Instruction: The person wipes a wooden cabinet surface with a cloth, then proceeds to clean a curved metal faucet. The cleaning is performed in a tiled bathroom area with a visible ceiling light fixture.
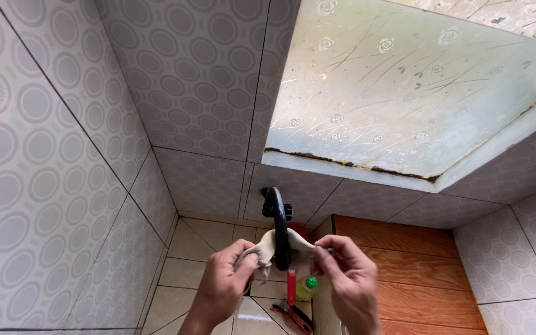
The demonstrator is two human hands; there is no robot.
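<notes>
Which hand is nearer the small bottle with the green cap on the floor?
Right. The right hand sits just right of and above the bottle, nearly over it. The left hand is farther left, across the black tap, gripping the cloth.

Below the frosted, rose-patterned glass window (pixel 398 80), glossy ceramic wall tiles (pixel 38 167) surround a shiny black plastic tap (pixel 278 226), soft beige cloth (pixel 267 249) and grained orange wood-look ledge (pixel 417 273).

A tap (pixel 276 223) sticks out from the wall (pixel 206 180) under the window (pixel 398 87). A cloth (pixel 271 248) hangs over the tap, between the left hand (pixel 224 285) and right hand (pixel 348 279). A bottle (pixel 307 287) stands on the floor (pixel 187 273) below.
</notes>
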